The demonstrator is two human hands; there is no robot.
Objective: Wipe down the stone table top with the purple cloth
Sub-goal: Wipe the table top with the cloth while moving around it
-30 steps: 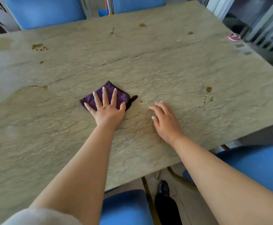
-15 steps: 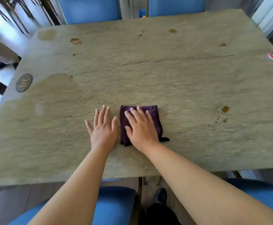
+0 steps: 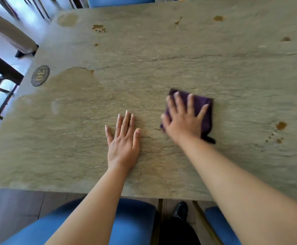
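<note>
The right hand presses flat, fingers spread, on the purple cloth; left hand rests open. Brown stains on the stone table top remain unwiped.

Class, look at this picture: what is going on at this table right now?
A person is wiping a beige stone table top with a folded purple cloth. The right hand presses flat on the cloth, fingers spread. The left hand rests flat on the bare stone beside it. Brown stains lie to the cloth's right, not yet wiped, and a large damp-looking patch lies to the left.
</note>
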